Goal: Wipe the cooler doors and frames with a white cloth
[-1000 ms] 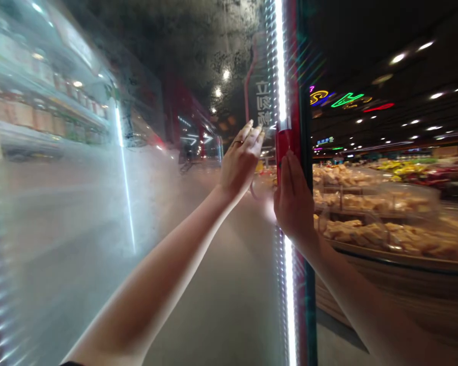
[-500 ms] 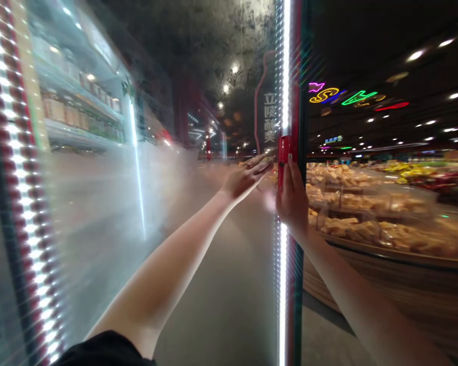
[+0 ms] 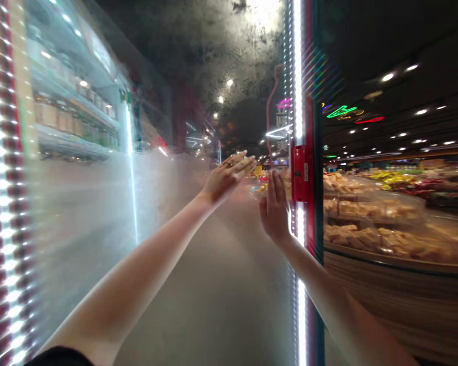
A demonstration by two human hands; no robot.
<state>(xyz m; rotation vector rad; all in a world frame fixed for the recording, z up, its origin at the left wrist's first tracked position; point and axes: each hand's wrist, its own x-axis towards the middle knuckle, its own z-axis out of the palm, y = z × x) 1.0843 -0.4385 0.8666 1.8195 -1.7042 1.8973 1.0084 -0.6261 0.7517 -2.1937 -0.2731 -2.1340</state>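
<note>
Fog covers much of a glass cooler door (image 3: 213, 284), which stands open in front of me. My left hand (image 3: 226, 175) reaches out to its inner face, fingers stretched and a ring on one of them. Whether anything lies under those fingers is hidden. On the same glass, near its right edge, my right hand (image 3: 275, 208) rests with straight fingers held flat. Just right of it is the red handle block (image 3: 301, 174) on the door's lit frame (image 3: 301, 315); the hand is apart from the block.
To the left, bottles (image 3: 63, 116) line the cooler shelves (image 3: 76, 140) beside a lit strip (image 3: 7, 223). Past the door's right edge stands a curved wooden display counter (image 3: 389, 295) with packaged goods (image 3: 397, 239). Neon signs (image 3: 341, 112) hang farther back.
My right hand has moved left, off the red handle block and onto the glass. My left hand has shifted a little left. The door edge now appears farther right.
</note>
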